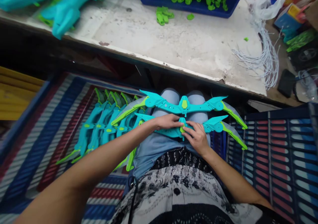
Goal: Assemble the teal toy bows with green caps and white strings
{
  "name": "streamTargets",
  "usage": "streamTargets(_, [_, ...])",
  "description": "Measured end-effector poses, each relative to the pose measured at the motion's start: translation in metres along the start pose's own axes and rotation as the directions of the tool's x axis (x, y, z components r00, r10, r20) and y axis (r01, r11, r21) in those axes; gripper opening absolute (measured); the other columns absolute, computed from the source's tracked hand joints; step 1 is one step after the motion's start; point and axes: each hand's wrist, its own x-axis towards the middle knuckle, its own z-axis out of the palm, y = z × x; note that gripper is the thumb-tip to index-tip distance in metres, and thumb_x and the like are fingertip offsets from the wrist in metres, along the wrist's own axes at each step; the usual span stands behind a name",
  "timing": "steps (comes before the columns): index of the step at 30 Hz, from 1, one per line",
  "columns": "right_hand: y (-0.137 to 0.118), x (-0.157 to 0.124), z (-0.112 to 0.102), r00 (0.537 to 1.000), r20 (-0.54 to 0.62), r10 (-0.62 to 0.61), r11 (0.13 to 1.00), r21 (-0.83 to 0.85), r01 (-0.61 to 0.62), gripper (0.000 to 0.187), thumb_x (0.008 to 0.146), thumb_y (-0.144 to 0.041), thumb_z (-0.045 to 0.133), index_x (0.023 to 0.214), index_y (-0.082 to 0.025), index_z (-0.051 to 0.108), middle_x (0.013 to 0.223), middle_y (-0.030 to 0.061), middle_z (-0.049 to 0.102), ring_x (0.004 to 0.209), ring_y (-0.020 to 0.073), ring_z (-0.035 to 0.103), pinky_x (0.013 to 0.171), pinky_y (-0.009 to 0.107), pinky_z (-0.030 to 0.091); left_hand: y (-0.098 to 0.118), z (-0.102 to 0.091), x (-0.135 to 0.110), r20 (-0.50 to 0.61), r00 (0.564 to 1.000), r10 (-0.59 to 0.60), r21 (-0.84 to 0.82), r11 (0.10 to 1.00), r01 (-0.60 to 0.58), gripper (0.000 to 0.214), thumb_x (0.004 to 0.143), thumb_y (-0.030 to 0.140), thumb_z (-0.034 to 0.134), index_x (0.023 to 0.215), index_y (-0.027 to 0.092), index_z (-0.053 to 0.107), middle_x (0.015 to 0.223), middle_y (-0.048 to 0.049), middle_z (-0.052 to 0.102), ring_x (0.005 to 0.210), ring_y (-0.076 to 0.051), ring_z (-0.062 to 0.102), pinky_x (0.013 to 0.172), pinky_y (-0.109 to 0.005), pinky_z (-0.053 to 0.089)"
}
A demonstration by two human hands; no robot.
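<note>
1. Near bow [213, 124]: toy bow lying flat across the person's lap, just below the bench's near edge. Long axis runs L–R, roughly parallel to that edge. Limb tips point out to both sides, and the R tip slopes down toward the blue crate [273, 144].
2. Far bow [174, 105]: same type, same L–R lie, over the knees. It sits btwn the near bow and the bench edge, close to the near bow but apart from it.
3. Left hand [167, 121]: forearm comes in from lower L, wrist straight, palm down. Fingers lie together, curled over the near bow just L of its centre, clamping it.
4. Right hand [197, 138]: forearm comes in from lower R, wrist bent inward. Thumb and forefinger tips pinch the green insert [182, 129] at the bow's centre; the other fingers are loosely bent on the grip.
5. Materials: both bows are smooth moulded plastic, w/ a teal body of angular wing-like plates, lime-green blade-shaped tips and a green centre piece.
6. Bow pile [99, 131]: matching bows overlapped on the striped mat [49, 134], L of the lap.
7. Bench [174, 41]: worn, scuffed whitish top.
   - Far edge: blue bin [174, 5] of green parts, w/ loose green bits [163, 15] just in front.
   - R edge: white strings [265, 55].
   - Far-L corner: teal parts [67, 12].
</note>
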Motion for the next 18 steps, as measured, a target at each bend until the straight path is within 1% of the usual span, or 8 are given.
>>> streamTargets(3, [-0.004,0.003,0.001,0.985,0.066,0.162,0.985,0.054,-0.165,0.017,0.086,-0.033,0.064,0.098,-0.021,0.067,0.110,0.0090,0.066,0.101,0.0234,0.060,0.084,0.038,0.044,0.000,0.004,0.000,-0.048,0.998,0.030,0.091,0.995,-0.025,0.046,0.071,0.061,0.057,0.076,0.015,0.054,0.069,0.0011,0.047,0.063,-0.013,0.041,0.055,-0.023,0.032])
streamTargets(4, [-0.004,0.005,0.000,0.967,0.107,0.233,0.969,0.064,-0.241,0.023,0.083,-0.033,0.067,0.103,-0.021,0.065,0.110,0.0091,0.066,0.101,0.0239,0.061,0.085,0.039,0.044,0.000,0.006,-0.001,-0.070,0.997,0.040,0.109,0.993,-0.032,0.046,0.072,0.060,0.056,0.075,0.015,0.053,0.069,0.0012,0.046,0.063,-0.013,0.040,0.055,-0.023,0.031])
streamTargets(6, [-0.003,0.013,-0.002,0.905,0.220,0.363,0.921,0.065,-0.385,0.050,0.076,-0.033,0.074,0.120,-0.019,0.057,0.110,0.0098,0.066,0.101,0.0249,0.062,0.087,0.040,0.044,0.000,0.010,-0.001,-0.108,0.992,0.064,0.121,0.991,-0.051,0.044,0.071,0.059,0.055,0.075,0.015,0.053,0.068,0.0013,0.045,0.063,-0.013,0.040,0.055,-0.023,0.031])
streamTargets(8, [-0.002,0.023,-0.004,0.830,0.356,0.429,0.884,0.026,-0.468,0.072,0.071,-0.034,0.077,0.134,-0.018,0.046,0.110,0.0109,0.067,0.102,0.0265,0.063,0.089,0.042,0.043,0.000,0.015,-0.002,-0.134,0.987,0.088,0.107,0.992,-0.074,0.042,0.071,0.056,0.055,0.074,0.015,0.052,0.067,0.0017,0.045,0.062,-0.013,0.040,0.055,-0.024,0.031])
streamTargets(10, [-0.003,0.032,-0.007,0.771,0.452,0.450,0.874,-0.045,-0.484,0.075,0.070,-0.036,0.078,0.135,-0.018,0.045,0.108,0.0111,0.068,0.105,0.0286,0.062,0.090,0.043,0.042,-0.003,0.018,-0.001,-0.178,0.980,0.094,0.095,0.992,-0.078,0.038,0.070,0.054,0.055,0.070,0.016,0.051,0.065,0.0022,0.045,0.061,-0.013,0.040,0.055,-0.024,0.031])
streamTargets(12, [-0.005,0.038,-0.007,0.743,0.475,0.473,0.870,-0.115,-0.480,0.068,0.071,-0.038,0.078,0.130,-0.020,0.050,0.105,0.0103,0.069,0.104,0.0294,0.063,0.089,0.043,0.042,-0.006,0.020,0.001,-0.226,0.970,0.086,0.097,0.993,-0.065,0.036,0.070,0.051,0.054,0.066,0.016,0.050,0.062,0.0025,0.046,0.060,-0.013,0.041,0.054,-0.024,0.030])
streamTargets(15, [-0.007,0.042,-0.006,0.738,0.470,0.485,0.868,-0.155,-0.472,0.062,0.071,-0.039,0.078,0.125,-0.022,0.053,0.101,0.0080,0.071,0.100,0.0284,0.064,0.086,0.041,0.044,-0.009,0.024,0.004,-0.271,0.957,0.099,0.157,0.986,-0.057,0.033,0.073,0.047,0.055,0.064,0.016,0.052,0.059,0.0021,0.049,0.059,-0.013,0.044,0.053,-0.023,0.031])
streamTargets(18, [-0.004,0.037,-0.010,0.753,0.501,0.427,0.901,-0.158,-0.405,0.061,0.073,-0.040,0.076,0.126,-0.021,0.052,0.104,0.0086,0.070,0.100,0.0280,0.063,0.086,0.041,0.045,-0.005,0.033,-0.003,-0.303,0.940,0.155,0.276,0.959,-0.069,0.028,0.079,0.040,0.055,0.079,0.013,0.062,0.068,-0.0015,0.060,0.064,-0.016,0.053,0.058,-0.025,0.039])
